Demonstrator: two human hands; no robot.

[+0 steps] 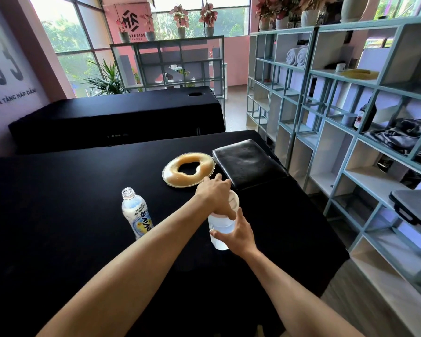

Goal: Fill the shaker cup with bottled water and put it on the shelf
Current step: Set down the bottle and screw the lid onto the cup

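— Black table (71, 203) status, with the shelf (350, 132) along its right side?

— Shaker cup (220, 229) stands near the table's right edge. My right hand (238, 235) has its grip closed around the cup's body. My left hand (215, 193) sits on the lid (233, 200), fingers clamped over it.

— Bottle?

— Water bottle (137, 214) stands upright, uncapped, left of the cup and apart from it. A ring cushion (188, 169) and a black pad (248, 162) lie beyond.
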